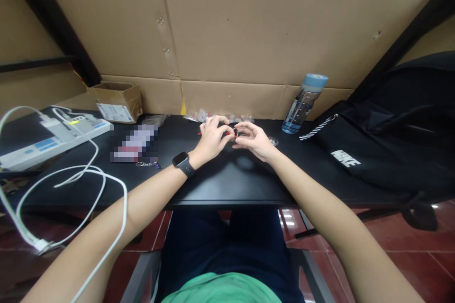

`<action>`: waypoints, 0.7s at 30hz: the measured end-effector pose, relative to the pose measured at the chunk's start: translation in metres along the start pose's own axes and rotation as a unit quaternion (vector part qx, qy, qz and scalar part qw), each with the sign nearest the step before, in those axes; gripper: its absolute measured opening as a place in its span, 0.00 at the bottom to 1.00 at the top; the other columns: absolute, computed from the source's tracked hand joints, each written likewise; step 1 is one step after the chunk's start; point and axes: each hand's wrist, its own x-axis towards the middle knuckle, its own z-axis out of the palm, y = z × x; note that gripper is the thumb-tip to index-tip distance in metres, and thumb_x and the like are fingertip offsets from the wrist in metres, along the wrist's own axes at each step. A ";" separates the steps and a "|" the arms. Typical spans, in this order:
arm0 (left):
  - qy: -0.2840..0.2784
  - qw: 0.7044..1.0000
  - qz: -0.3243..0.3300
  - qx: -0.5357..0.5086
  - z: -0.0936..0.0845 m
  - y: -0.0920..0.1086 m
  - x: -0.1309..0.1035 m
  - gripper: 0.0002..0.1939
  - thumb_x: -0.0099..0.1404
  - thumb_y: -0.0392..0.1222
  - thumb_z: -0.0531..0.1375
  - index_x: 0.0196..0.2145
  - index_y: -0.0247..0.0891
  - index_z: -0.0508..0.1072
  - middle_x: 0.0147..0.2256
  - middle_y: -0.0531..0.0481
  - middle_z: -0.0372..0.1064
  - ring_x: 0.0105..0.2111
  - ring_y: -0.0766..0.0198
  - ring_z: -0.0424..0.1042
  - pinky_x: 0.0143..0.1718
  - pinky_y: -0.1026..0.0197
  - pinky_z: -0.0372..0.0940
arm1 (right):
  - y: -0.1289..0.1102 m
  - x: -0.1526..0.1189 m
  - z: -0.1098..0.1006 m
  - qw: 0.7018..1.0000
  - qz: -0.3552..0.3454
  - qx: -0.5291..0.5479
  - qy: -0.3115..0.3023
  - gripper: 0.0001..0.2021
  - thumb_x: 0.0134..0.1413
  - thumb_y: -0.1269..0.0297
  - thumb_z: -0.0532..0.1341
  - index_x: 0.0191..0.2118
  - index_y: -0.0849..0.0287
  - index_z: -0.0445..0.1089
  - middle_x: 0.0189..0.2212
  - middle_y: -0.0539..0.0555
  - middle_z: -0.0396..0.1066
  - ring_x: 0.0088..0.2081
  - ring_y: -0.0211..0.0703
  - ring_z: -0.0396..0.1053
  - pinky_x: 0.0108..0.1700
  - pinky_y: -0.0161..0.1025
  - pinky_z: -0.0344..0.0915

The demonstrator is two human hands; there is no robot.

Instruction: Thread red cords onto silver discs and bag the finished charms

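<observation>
Over the back middle of the black table [227, 184], my left hand [214, 138] and my right hand [255, 142] meet fingertip to fingertip. Between them is a small red and black piece [235, 134], too small and too covered by fingers to name. The left thumb and fingers pinch its left side, while the right thumb and fingers close on its right side. Bits of red also show by the left fingers. Just behind the hands lie several small clear plastic packets [202, 115]. A small round shiny object [273, 141] rests beside my right hand.
At left are a white power strip [53, 142] with looping white cables [124, 198], an open cardboard box [119, 101] and a blurred-out flat object [137, 143] with a keychain. A water bottle [304, 104] and black bag [384, 137] stand right. A cardboard wall [249, 32] rises behind.
</observation>
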 end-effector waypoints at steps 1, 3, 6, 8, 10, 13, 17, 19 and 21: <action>0.000 1.000 -0.004 0.001 0.000 0.000 0.000 0.05 0.72 0.44 0.63 0.40 0.45 0.80 0.56 0.45 0.68 0.61 0.48 0.61 0.58 0.43 0.54 | 0.001 0.001 0.000 1.000 -0.005 -0.010 0.005 0.28 0.43 0.60 0.79 0.51 0.53 0.72 0.48 0.54 0.75 0.45 0.47 0.78 0.46 0.51 0.82; -0.002 1.000 -0.020 -0.004 0.001 0.001 0.000 0.04 0.72 0.43 0.64 0.39 0.45 0.80 0.55 0.45 0.68 0.61 0.48 0.61 0.57 0.43 0.55 | 0.002 0.002 0.000 0.999 -0.021 -0.044 0.015 0.29 0.42 0.60 0.79 0.51 0.53 0.72 0.48 0.54 0.76 0.44 0.47 0.79 0.48 0.50 0.81; -0.008 0.998 -0.063 -0.030 0.002 0.001 0.001 0.04 0.71 0.42 0.64 0.39 0.44 0.80 0.54 0.45 0.68 0.59 0.48 0.62 0.56 0.44 0.57 | 0.002 0.002 0.002 0.994 -0.052 -0.096 0.031 0.29 0.43 0.60 0.79 0.51 0.53 0.71 0.48 0.55 0.77 0.43 0.46 0.81 0.53 0.50 0.79; -0.011 0.994 -0.091 -0.051 0.003 0.002 0.001 0.04 0.71 0.42 0.64 0.39 0.44 0.80 0.54 0.45 0.69 0.58 0.49 0.63 0.55 0.44 0.58 | 0.001 0.002 0.005 0.990 -0.066 -0.118 0.039 0.29 0.43 0.60 0.78 0.51 0.53 0.70 0.50 0.56 0.77 0.43 0.47 0.81 0.53 0.50 0.79; -0.011 0.992 -0.109 -0.067 0.004 0.001 0.002 0.05 0.71 0.42 0.63 0.39 0.44 0.80 0.53 0.45 0.69 0.57 0.49 0.64 0.56 0.44 0.58 | 0.002 0.001 0.007 0.987 -0.078 -0.135 0.045 0.29 0.43 0.60 0.78 0.51 0.53 0.70 0.51 0.57 0.76 0.44 0.48 0.81 0.51 0.49 0.79; -0.017 0.989 -0.125 -0.079 0.005 0.000 0.002 0.05 0.70 0.42 0.63 0.39 0.45 0.81 0.52 0.46 0.71 0.57 0.49 0.65 0.57 0.43 0.59 | 0.005 0.001 0.009 0.979 -0.108 -0.165 0.050 0.28 0.44 0.60 0.77 0.51 0.53 0.70 0.52 0.57 0.76 0.47 0.49 0.80 0.50 0.48 0.80; -0.026 0.985 -0.149 -0.085 0.008 -0.006 0.004 0.05 0.69 0.42 0.64 0.38 0.45 0.82 0.51 0.47 0.72 0.57 0.48 0.66 0.59 0.42 0.60 | 0.009 0.001 0.011 0.962 -0.156 -0.219 0.048 0.26 0.47 0.62 0.75 0.52 0.52 0.71 0.53 0.57 0.76 0.51 0.51 0.80 0.50 0.47 0.80; -0.025 0.982 -0.155 -0.100 0.011 -0.011 0.005 0.05 0.68 0.41 0.64 0.37 0.44 0.82 0.51 0.47 0.73 0.56 0.49 0.68 0.60 0.43 0.62 | 0.009 0.000 0.013 0.954 -0.168 -0.242 0.049 0.25 0.47 0.62 0.74 0.53 0.53 0.72 0.53 0.57 0.76 0.52 0.53 0.79 0.50 0.47 0.80; -0.025 0.980 -0.149 -0.128 0.014 -0.017 0.006 0.05 0.67 0.41 0.64 0.36 0.42 0.82 0.49 0.46 0.73 0.53 0.52 0.71 0.61 0.46 0.63 | 0.007 -0.001 0.015 0.952 -0.161 -0.254 0.054 0.25 0.47 0.62 0.74 0.52 0.53 0.72 0.52 0.58 0.77 0.50 0.52 0.80 0.49 0.47 0.80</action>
